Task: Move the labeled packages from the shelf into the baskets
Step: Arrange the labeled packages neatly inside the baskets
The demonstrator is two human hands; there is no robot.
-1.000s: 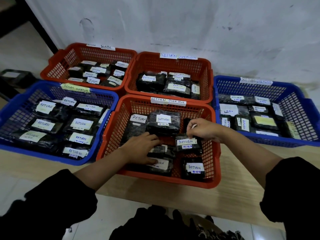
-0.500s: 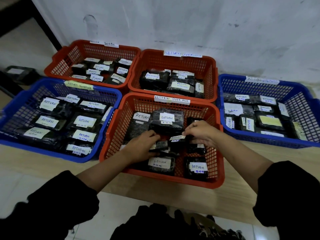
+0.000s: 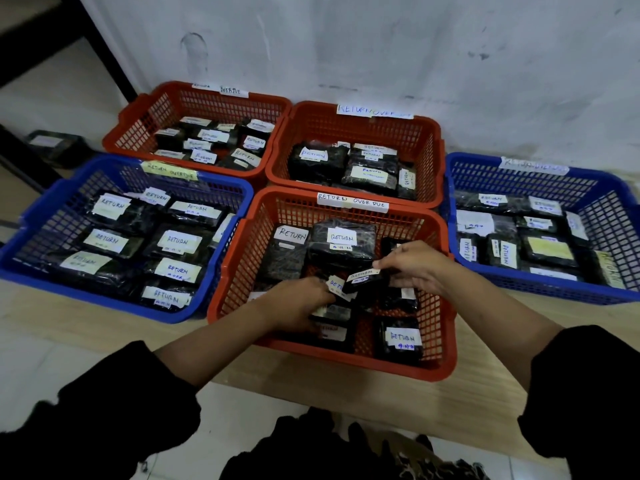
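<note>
Both our hands are inside the near red basket (image 3: 446, 362). Our right hand (image 3: 414, 268) pinches a small black package (image 3: 365, 279) labeled RETURN, lifted above the others. Our left hand (image 3: 298, 303) rests on another package (image 3: 330, 315) beside it; whether its fingers are curled we cannot tell.

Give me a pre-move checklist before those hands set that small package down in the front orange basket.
1. Right hand grips the small package: ok.
2. Left hand holds a second package: cannot tell, its fingers are hidden.
3. Both hands inside the front orange basket: ok.
4. Basket tag reads RETURN OVER DUE: ok.
5. Small package label reads RETURN: ok; date too small to read.
6. Bare basket floor to set it on: ok, some shows beside the front-right package.
</note>
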